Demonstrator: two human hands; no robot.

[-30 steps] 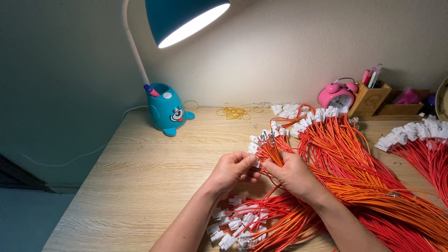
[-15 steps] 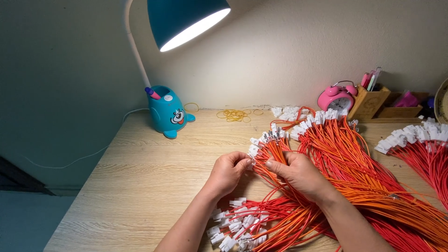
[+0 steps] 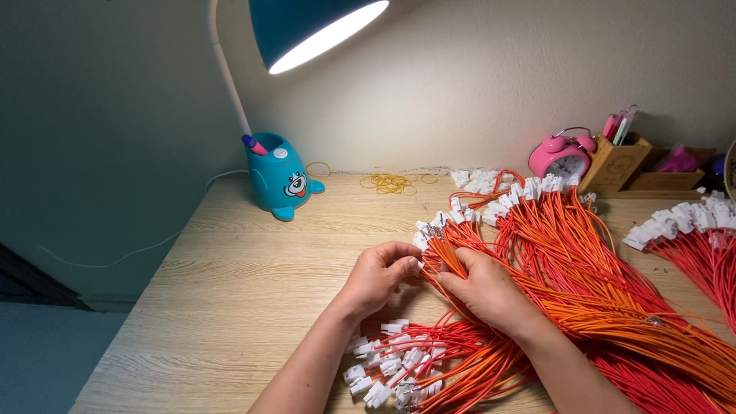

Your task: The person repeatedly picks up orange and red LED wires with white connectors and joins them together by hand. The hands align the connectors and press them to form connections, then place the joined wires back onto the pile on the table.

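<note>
Surface: a pale wooden desk (image 3: 230,307) against a cream wall, lit by a teal desk lamp (image 3: 307,27) at 12 o'clock.
Left hand: your left hand (image 3: 377,276) is curled, fingertips pinched on the white connector end of a wire at the desk's centre.
Right hand: your right hand (image 3: 487,287) is closed around a few orange wires (image 3: 452,253) just at 3 o'clock of the left hand — the two hands almost touch.
Work piece: the wires in hand belong to the big orange wire fan (image 3: 613,284), which spreads from the hands toward 4 o'clock.
Done, as judged: a red wire bundle (image 3: 429,368) with white connectors lies at 6 o'clock, under your wrists — likely the handled lot.
Left, as judged: the orange fan and a second red bundle (image 3: 690,238) at 3 o'clock look untouched; most of the work seems to remain.
Surroundings: teal animal-shaped pen holder (image 3: 280,180) at 10 o'clock, yellow rubber bands (image 3: 391,182) at 12 o'clock, pink alarm clock (image 3: 563,157) at 2 o'clock.
</note>
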